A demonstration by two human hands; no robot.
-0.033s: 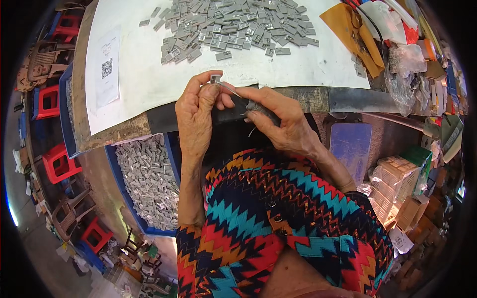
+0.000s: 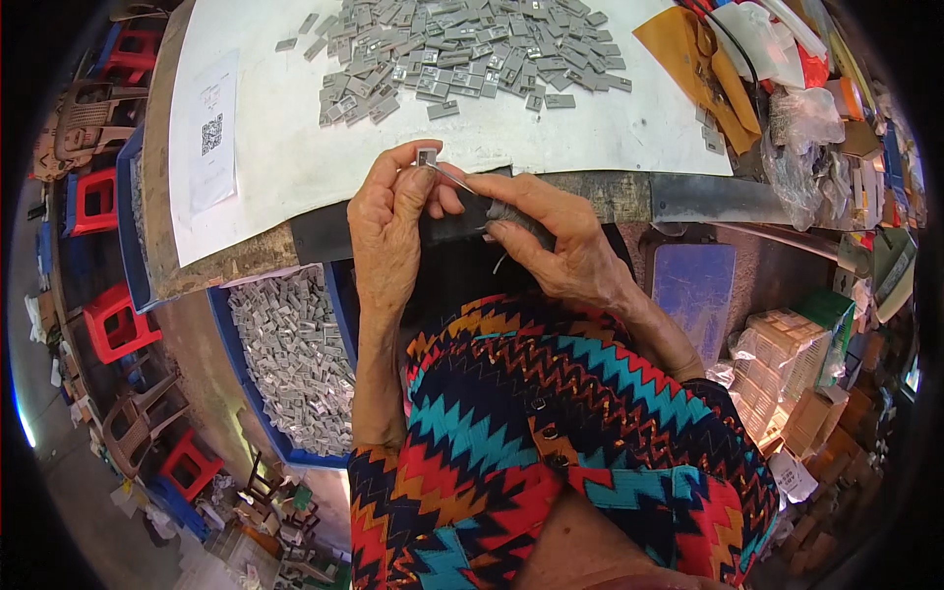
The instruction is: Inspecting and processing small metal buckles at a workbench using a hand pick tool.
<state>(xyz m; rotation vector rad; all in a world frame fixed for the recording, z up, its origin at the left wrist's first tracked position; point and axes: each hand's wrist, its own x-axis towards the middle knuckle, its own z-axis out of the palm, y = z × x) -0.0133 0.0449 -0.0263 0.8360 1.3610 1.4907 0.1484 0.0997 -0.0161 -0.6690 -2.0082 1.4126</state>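
My left hand (image 2: pixel 390 221) pinches a small grey rectangular piece (image 2: pixel 426 157) upright between thumb and forefinger, just over the table's near edge. In my right hand (image 2: pixel 560 231) is a thin metal pick (image 2: pixel 454 179) with a dark, wrapped-looking handle. Its slender shaft points left, and its tip meets or nearly meets the lower part of the piece; contact is too small to be sure of. Beyond my hands, a wide heap of similar grey pieces (image 2: pixel 462 59) lies on the white-covered table (image 2: pixel 285 177).
A blue bin (image 2: pixel 295 364) full of grey pieces stands below the table at left. A printed sheet (image 2: pixel 211 138) lies on the table's left side. At right are an orange-brown cloth (image 2: pixel 703 74) and clear plastic bags (image 2: pixel 801 147). Red stools (image 2: pixel 118 320) stand farther left.
Almost nothing differs. Both hands keep their places around the grey piece, and the pick has shifted only very slightly.
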